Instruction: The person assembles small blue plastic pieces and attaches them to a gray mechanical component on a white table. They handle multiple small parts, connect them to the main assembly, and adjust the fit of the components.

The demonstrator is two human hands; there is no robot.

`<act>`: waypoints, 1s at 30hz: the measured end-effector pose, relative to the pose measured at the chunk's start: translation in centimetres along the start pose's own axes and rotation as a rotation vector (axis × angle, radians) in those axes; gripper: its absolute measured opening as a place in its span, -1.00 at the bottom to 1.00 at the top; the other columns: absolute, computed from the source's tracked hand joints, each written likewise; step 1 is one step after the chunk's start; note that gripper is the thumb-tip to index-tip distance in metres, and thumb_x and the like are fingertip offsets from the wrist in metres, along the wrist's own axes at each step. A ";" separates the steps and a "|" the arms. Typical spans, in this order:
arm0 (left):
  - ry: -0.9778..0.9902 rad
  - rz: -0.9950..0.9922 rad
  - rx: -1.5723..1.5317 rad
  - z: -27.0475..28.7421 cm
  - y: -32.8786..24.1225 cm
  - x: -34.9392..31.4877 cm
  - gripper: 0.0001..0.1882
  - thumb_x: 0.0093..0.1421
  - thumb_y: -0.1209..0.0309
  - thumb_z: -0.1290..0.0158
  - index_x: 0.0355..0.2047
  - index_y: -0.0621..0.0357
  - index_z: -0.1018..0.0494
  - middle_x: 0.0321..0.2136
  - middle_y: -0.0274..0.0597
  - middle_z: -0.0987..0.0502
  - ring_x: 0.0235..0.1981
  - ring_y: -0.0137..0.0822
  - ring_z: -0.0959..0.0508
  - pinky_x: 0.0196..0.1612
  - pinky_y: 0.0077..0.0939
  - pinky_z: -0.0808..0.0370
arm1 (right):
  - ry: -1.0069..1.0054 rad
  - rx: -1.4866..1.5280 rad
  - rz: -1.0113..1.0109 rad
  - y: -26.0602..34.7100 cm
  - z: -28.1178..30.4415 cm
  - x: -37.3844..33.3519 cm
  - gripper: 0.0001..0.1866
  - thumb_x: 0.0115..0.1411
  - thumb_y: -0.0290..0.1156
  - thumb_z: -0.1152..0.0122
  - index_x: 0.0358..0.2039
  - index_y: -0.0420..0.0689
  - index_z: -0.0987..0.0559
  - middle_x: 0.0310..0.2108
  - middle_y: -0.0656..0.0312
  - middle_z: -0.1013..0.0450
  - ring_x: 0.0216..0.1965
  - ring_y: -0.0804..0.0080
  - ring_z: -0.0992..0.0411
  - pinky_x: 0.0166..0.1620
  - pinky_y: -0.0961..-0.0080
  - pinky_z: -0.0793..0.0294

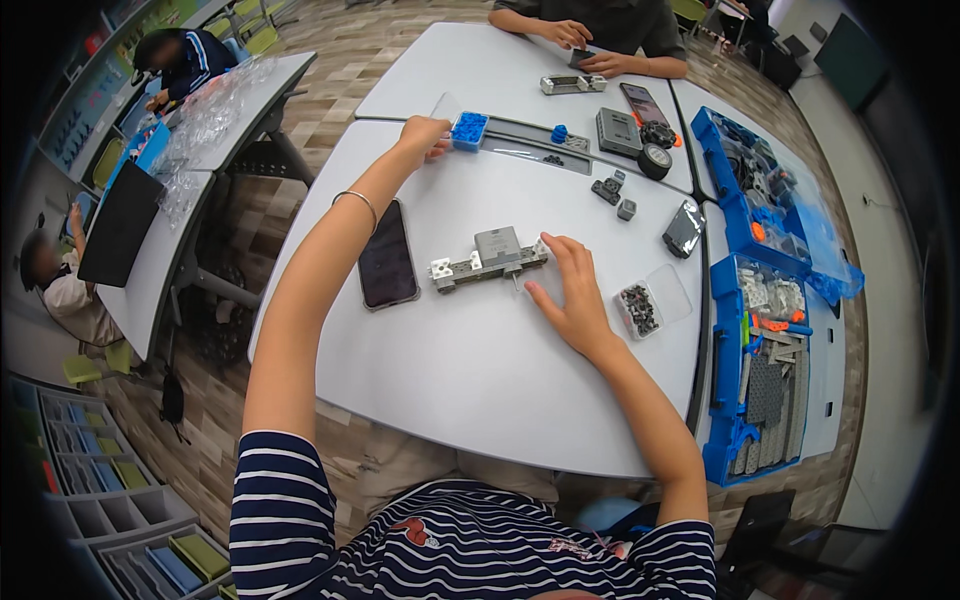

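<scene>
We look down on a white desk (470, 370). Our left hand (422, 137) is stretched far forward to the desk's far edge, its grip pinched on a small blue block (469, 130) that sits at the left end of a long grey tray (530, 140). A thin bracelet (357, 200) circles that wrist. Our right hand (570, 290) lies flat on the desk near the middle, fingers spread and closing on nothing, fingertips touching the right end of a grey beam assembly (490, 261). That assembly lies roughly crosswise, a squarish grey box mounted on its middle. Just left of it a dark phone (386, 262) rests face up.

Right of the right hand stands a small clear box of dark small parts (638, 309), its lid open beside it. Further right, a dark pouch (683, 229). Beyond the assembly, two small grey connector pieces (612, 192) lie loose; behind them a grey controller block (618, 130) and a black wheel (655, 160). A small blue piece (559, 133) sits on the tray.

Along the right edge of the desk, two blue parts bins (722, 300) hold grey plates, beams and orange bits. Across the desk another person's hands (585, 45) hold a small dark device; a second phone (643, 103) lies near them.
</scene>
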State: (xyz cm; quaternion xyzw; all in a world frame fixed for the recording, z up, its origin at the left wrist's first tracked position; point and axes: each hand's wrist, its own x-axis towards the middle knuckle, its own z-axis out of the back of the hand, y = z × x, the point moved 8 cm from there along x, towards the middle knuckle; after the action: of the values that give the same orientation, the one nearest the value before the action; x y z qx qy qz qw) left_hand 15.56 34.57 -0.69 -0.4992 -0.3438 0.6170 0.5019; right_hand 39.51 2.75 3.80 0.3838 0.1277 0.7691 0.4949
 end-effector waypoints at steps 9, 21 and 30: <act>-0.042 0.037 0.056 -0.2 0.5 1.5 -0.69 0.25 0.30 -0.32 -0.08 0.22 -0.64 -0.10 -0.11 -0.64 -0.17 -0.28 -0.60 -0.21 -0.40 -0.59 | 0.020 0.016 -0.018 -0.6 -0.3 -0.1 -0.27 0.27 -0.37 -0.38 0.39 -0.21 -0.31 0.25 -0.07 -0.29 0.22 -0.03 -0.30 0.29 0.13 -0.34; -0.016 0.019 0.061 -0.3 0.3 1.1 -0.56 0.19 0.17 -0.41 -0.08 0.24 -0.64 -0.12 -0.13 -0.62 -0.25 -0.38 -0.59 -0.31 -0.53 -0.57 | 0.026 -0.004 -0.023 -0.6 -0.4 -0.1 -0.27 0.25 -0.39 -0.38 0.39 -0.21 -0.31 0.23 -0.08 -0.31 0.20 -0.04 -0.32 0.28 0.12 -0.34; -0.305 -0.737 0.442 5.0 -3.0 -14.7 -0.56 0.35 0.20 -0.22 0.07 0.30 -0.56 0.03 0.01 -0.58 -0.01 -0.08 -0.57 0.05 -0.26 -0.53 | 0.013 -0.005 -0.018 -0.7 -0.4 -0.1 -0.26 0.22 -0.44 -0.39 0.39 -0.19 -0.32 0.21 -0.09 -0.34 0.20 -0.06 -0.33 0.28 0.11 -0.34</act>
State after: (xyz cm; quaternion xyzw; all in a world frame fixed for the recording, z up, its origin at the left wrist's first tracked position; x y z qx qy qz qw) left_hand 11.59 21.59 7.38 -0.1281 -0.4285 0.5224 0.7260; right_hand 39.67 3.05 3.06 0.3766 0.1325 0.7674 0.5017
